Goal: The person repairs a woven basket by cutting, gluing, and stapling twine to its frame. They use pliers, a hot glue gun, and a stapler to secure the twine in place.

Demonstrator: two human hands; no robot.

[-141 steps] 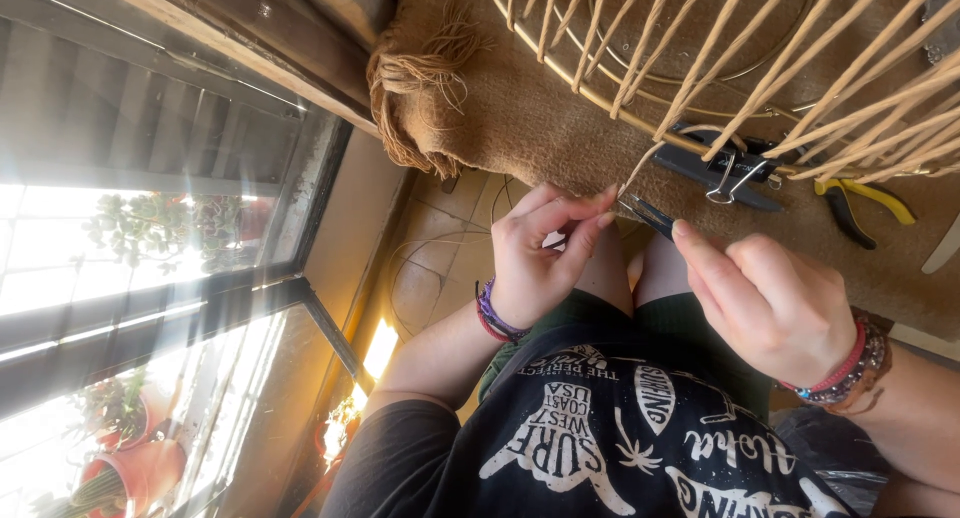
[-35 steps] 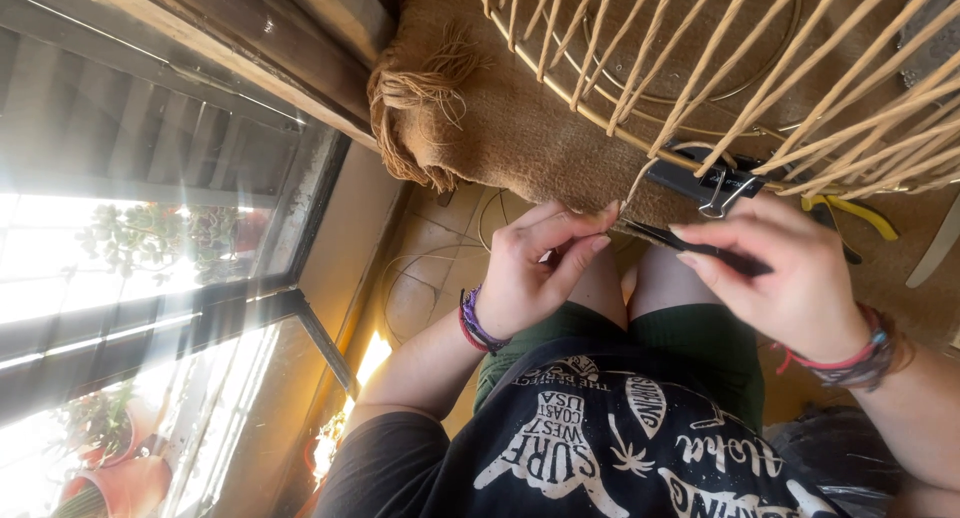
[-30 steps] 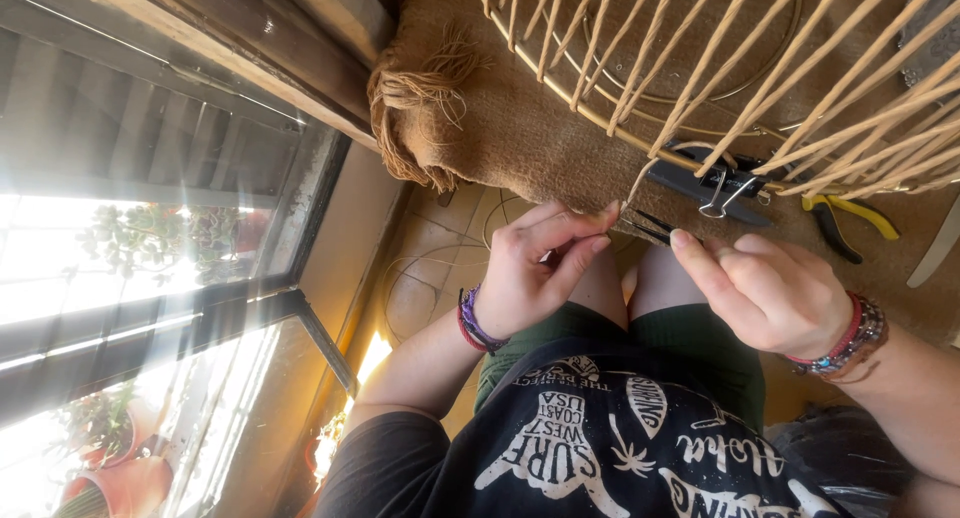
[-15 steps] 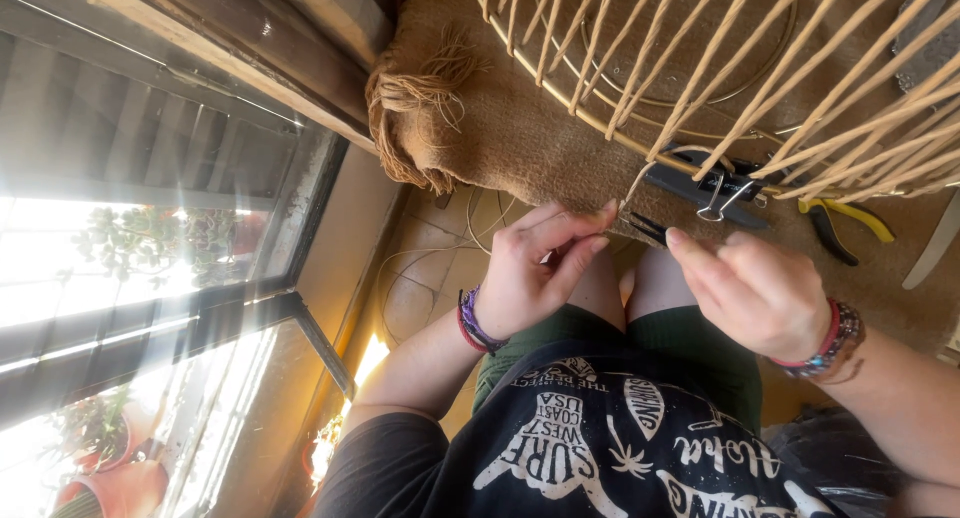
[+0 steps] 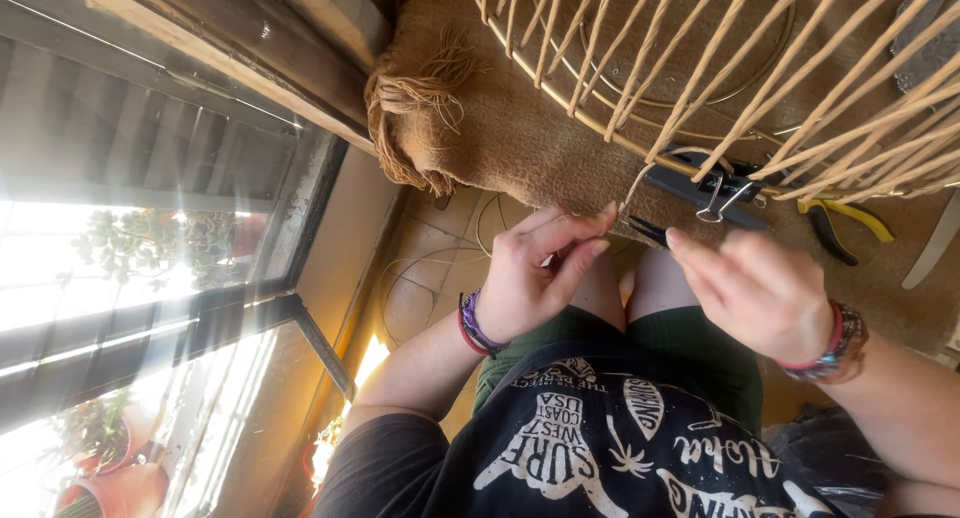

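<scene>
My left hand [image 5: 540, 278] pinches the end of a thin pale strand [image 5: 632, 183] between thumb and fingers. The strand runs up to the metal ring [image 5: 560, 96] of a round frame wrapped with tan cords [image 5: 720, 68]. My right hand [image 5: 760, 293] is closed around small dark pliers [image 5: 648, 230]. Their tip points at my left fingertips, just below the ring. A black clip [image 5: 705, 190] grips the ring right above the pliers. Both hands hover over my knees.
The frame lies on a brown rug [image 5: 520, 148] with a fringed edge [image 5: 410, 108]. Yellow-handled pliers [image 5: 845, 218] rest on the rug at right. Loose wire loops [image 5: 440, 263] lie on the tiled floor. A sunlit window [image 5: 150, 278] with plants fills the left.
My right hand swung the pliers out to the right, then came back toward my left fingertips. My left hand has kept its pinch in the same spot.
</scene>
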